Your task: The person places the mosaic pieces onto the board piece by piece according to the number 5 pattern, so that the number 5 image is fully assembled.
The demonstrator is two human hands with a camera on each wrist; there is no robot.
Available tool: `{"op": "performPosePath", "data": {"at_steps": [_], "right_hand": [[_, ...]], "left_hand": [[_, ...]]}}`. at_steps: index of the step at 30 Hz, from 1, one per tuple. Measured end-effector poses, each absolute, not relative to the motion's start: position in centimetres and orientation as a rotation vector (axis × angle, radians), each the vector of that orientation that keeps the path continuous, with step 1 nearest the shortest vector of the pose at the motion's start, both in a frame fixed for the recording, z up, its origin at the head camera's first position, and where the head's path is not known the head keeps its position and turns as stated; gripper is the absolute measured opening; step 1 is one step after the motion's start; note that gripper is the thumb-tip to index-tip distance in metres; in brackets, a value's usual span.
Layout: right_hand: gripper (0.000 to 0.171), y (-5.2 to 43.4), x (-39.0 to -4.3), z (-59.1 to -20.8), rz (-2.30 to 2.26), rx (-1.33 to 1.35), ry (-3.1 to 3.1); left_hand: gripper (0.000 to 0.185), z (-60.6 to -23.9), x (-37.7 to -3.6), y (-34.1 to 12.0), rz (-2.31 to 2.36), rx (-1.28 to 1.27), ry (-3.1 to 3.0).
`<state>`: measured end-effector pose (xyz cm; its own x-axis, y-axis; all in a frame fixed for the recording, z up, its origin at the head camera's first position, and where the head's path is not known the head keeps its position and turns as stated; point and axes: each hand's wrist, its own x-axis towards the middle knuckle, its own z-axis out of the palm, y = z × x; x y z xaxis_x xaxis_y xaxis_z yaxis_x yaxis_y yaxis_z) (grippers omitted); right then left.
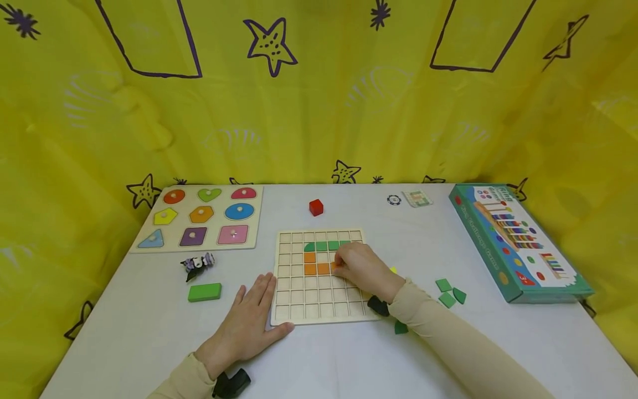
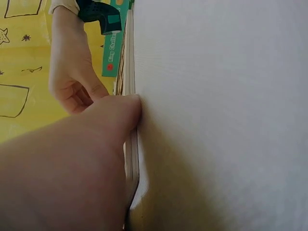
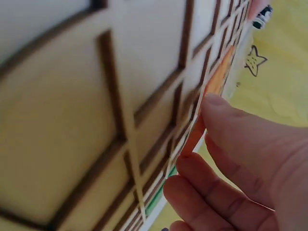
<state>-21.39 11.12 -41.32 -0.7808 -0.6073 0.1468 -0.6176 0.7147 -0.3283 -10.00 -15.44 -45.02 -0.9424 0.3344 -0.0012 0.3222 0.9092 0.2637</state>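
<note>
A wooden grid board [image 1: 324, 296] lies on the white table. A row of green tiles [image 1: 321, 246] fills cells near its top, with orange tiles [image 1: 310, 269] below them. My right hand [image 1: 366, 270] is over the right part of the board and pinches an orange tile [image 3: 194, 137] between thumb and fingertips, close against the grid beside the set orange ones. My left hand [image 1: 249, 321] rests at the board's left edge, fingers extended, and its thumb [image 2: 127, 108] lies along the front edge. The right hand covers some cells in the head view.
Loose green tiles [image 1: 447, 300] lie right of the board, near a game box [image 1: 518, 244]. A shape puzzle [image 1: 199, 219], a small figurine [image 1: 197, 266] and a green block [image 1: 204, 292] are at left. Behind the board sit a red cube [image 1: 316, 208], a round chip [image 1: 394, 200] and a card [image 1: 417, 199].
</note>
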Motion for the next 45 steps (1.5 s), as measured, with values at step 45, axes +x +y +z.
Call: {"op": "performPosePath", "data": {"at_steps": [45], "right_hand": [[0.022, 20.2, -20.6, -42.0, 0.657, 0.595, -3.094]], "left_hand": [[0.100, -45.2, -10.1, -15.5, 0.395, 0.518, 3.017]]}}
